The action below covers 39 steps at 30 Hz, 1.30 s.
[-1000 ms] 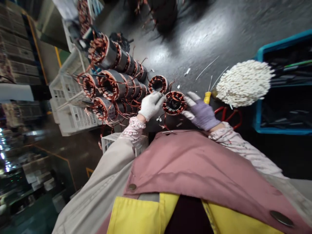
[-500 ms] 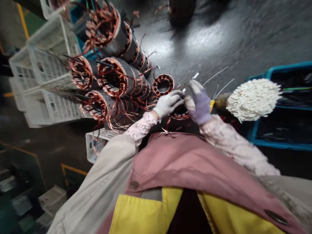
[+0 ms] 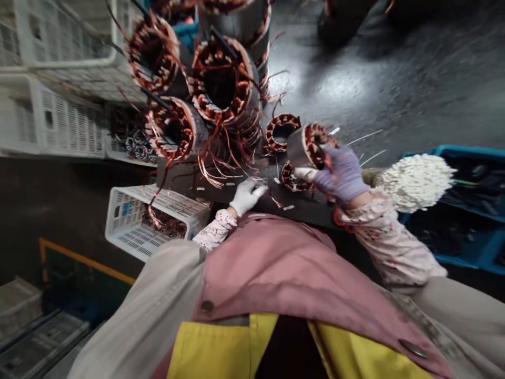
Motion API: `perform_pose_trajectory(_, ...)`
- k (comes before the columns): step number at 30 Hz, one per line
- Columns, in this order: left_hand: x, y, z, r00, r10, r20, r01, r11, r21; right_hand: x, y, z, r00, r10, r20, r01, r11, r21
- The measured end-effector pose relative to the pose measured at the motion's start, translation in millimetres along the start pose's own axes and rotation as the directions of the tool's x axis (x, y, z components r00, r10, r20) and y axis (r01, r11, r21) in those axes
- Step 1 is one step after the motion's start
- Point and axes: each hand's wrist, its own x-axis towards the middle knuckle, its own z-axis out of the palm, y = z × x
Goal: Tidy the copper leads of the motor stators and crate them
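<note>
My right hand (image 3: 341, 171), in a purple glove, grips a short copper-wound stator (image 3: 311, 146), tilted up off the dark workbench (image 3: 300, 213). Below it lies a partly hidden copper-wound ring (image 3: 291, 178). Another ring (image 3: 281, 132) sits just beyond. My left hand (image 3: 246, 196), in a white glove, rests nearer me, its fingers together beside small white scraps (image 3: 289, 207); I cannot tell whether it pinches anything. To its far side stand large stators with loose copper leads (image 3: 220, 79).
A white bundle of sleeving (image 3: 414, 182) lies to the right, before a blue crate (image 3: 424, 153). White plastic crates (image 3: 65, 118) stand left, and a lower one holds copper scrap (image 3: 155, 223). My pink and beige clothing fills the bottom.
My right hand has lifted a short stator, tilted, from the bench. My left hand has drawn back toward me. The view has swung, bringing the large stators closer.
</note>
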Motion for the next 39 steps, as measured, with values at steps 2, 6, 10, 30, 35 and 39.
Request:
perform_pose_trajectory(2,-1.7,-2.2,0.7,0.999,0.020,0.035,-0.021,1.000,0.019,23.0,-12.4,-11.0,1.000,0.027,0.006,-0.027,0.998,-0.055)
perform_pose_trajectory(6,0.4,3.2,0.9,0.995,0.079,0.063,-0.081,0.996,0.035,77.5,-37.0,3.6,0.996,-0.035,0.087,0.042,0.996,-0.076)
perform_pose_trajectory(10,6.8,22.6,-2.6,0.969,0.203,0.139,-0.212,0.976,0.053,97.2,-36.0,22.7,0.975,-0.137,0.174,0.125,0.989,0.073)
perform_pose_trajectory(30,65.8,49.5,39.3,0.933,0.118,0.340,-0.264,0.866,0.424,-4.8,27.9,114.9,0.975,0.217,-0.052,-0.201,0.955,0.216)
perform_pose_trajectory(35,61.1,53.7,37.1,0.940,0.191,0.282,-0.280,0.905,0.319,-29.8,28.1,119.4,0.979,0.166,-0.120,-0.124,0.946,0.299)
perform_pose_trajectory(39,66.5,66.3,38.2,0.938,0.269,0.219,-0.325,0.903,0.281,-33.1,34.9,116.8,0.872,0.453,-0.187,-0.365,0.855,0.368)
